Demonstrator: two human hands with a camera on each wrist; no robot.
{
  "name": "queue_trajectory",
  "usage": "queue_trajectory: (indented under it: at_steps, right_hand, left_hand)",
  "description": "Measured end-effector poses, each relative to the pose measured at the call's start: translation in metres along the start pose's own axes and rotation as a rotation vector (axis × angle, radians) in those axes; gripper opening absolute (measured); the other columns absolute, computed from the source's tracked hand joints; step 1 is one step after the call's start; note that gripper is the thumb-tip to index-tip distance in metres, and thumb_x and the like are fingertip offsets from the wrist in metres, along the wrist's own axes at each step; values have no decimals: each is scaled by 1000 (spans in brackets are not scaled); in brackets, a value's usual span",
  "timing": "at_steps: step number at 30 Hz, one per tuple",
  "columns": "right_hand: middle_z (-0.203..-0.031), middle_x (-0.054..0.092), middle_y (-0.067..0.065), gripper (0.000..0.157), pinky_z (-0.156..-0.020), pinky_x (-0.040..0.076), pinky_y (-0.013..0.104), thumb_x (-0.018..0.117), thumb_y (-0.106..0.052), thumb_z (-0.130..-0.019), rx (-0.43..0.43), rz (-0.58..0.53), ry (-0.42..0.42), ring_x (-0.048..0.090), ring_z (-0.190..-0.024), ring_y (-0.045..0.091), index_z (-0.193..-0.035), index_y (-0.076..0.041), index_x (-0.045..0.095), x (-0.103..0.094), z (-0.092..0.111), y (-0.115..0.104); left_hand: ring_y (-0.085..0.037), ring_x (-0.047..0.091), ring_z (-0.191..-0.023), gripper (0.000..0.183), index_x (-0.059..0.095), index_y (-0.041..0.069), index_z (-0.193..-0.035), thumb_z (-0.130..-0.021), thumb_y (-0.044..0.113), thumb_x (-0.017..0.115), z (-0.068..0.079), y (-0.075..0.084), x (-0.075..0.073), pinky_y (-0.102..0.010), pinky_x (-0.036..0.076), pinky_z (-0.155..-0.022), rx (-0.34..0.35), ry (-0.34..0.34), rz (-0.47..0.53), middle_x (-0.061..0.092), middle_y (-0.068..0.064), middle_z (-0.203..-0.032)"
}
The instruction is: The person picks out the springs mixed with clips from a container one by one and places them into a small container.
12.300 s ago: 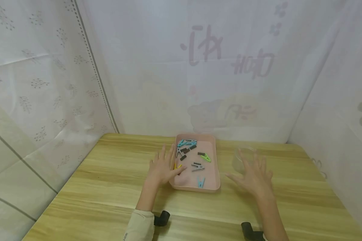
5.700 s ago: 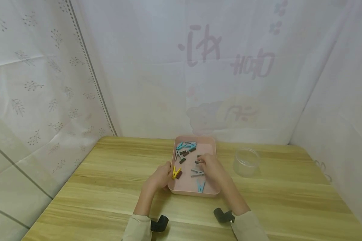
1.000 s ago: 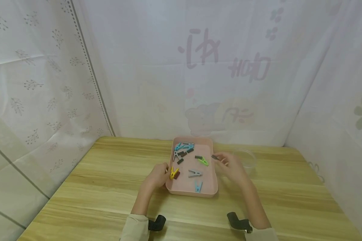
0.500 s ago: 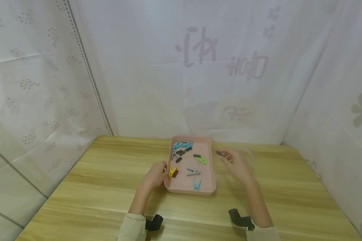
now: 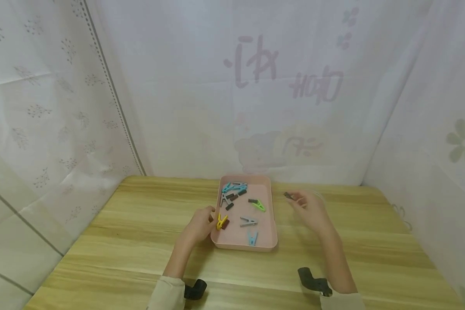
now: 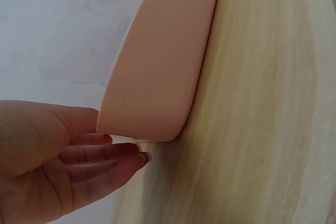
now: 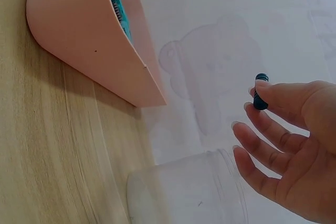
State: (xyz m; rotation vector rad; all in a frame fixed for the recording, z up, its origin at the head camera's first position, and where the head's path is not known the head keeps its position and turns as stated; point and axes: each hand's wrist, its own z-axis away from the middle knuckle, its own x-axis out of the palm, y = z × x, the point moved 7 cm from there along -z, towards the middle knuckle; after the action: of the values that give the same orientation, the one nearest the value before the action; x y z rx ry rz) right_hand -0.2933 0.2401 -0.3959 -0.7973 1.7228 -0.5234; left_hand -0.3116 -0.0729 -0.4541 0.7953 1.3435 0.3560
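Held clear of the table (image 5: 139, 245) as it is, the small dark ridged piece (image 7: 261, 93) sits between the pink tray (image 5: 244, 248) and the clear container (image 7: 178, 192), on the container's tray-facing side. In the head view its long axis slants, the far end pointing left and the near end running back into the fingertips of the right hand (image 5: 311, 211). That hand pinches it between thumb and forefinger, with the other fingers loosely curved and apart; it is much the nearer of the two to both piece and container. Across the tray, the left hand (image 5: 199, 224) grips the left rim, with its fingers bent against the outside wall. Inside the tray lie the green clip (image 5: 259, 206), the yellow clip (image 5: 220, 223) and other clips, along with more dark pieces grouped towards the far left corner.

A second ago the piece was over the tray's right rim; now it is past it, further right, and the right hand hides most of the container from the head view. The left hand keeps its hold.
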Motion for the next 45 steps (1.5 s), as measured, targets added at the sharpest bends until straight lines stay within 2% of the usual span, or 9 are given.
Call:
queue_trajectory:
  at_steps: [8,13,20,27,32,38,45]
  right_hand:
    - [-108,72,24,26,-84,61,54,68,-8,-102,-22,6,9,72,-96,39,-124,6,70,-7,1,-1]
    - [-108,72,24,28,-85,61,54,67,-8,-103,-6,9,2,71,-97,40,-126,7,69,-9,1,1]
    - [-111,72,25,29,-86,60,56,66,-11,-104,2,15,-4,71,-99,40,-127,6,68,-11,0,-2]
    - [-116,70,27,32,-89,60,57,65,-11,-105,25,20,-8,70,-103,43,-131,7,66,-15,1,2]
    - [-119,69,28,34,-89,59,58,64,-12,-105,42,20,-8,68,-106,44,-132,7,65,-20,3,5]
    - [-120,69,28,36,-85,60,54,65,-17,-106,52,21,-6,68,-106,43,-134,6,64,-23,5,8]
    - [-118,70,29,35,-87,59,57,64,-16,-106,50,39,11,69,-105,45,-133,6,65,-27,7,10]
  left_hand:
    - [-20,66,-76,39,56,-14,-137,-104,4,63,2,-1,2,-30,58,-61,10,13,17,73,-23,-100]
    - [-20,68,-75,38,57,-15,-136,-104,4,63,3,1,0,-29,59,-60,38,26,11,74,-23,-99]
    - [-18,67,-69,41,55,-15,-139,-103,2,64,4,-3,-1,-28,58,-57,21,23,26,74,-23,-100]
    - [-18,66,-70,41,55,-17,-138,-102,1,64,3,-2,-1,-26,56,-56,48,17,18,74,-24,-98]
    - [-18,65,-70,40,55,-16,-138,-102,1,64,3,-2,0,-27,56,-56,40,13,16,74,-23,-99]
    - [-19,66,-72,39,56,-16,-137,-103,2,64,3,-1,-1,-28,57,-57,41,15,11,74,-23,-98]
    - [-17,65,-68,40,55,-16,-138,-103,2,63,3,-1,-1,-27,56,-55,51,12,18,74,-23,-98]
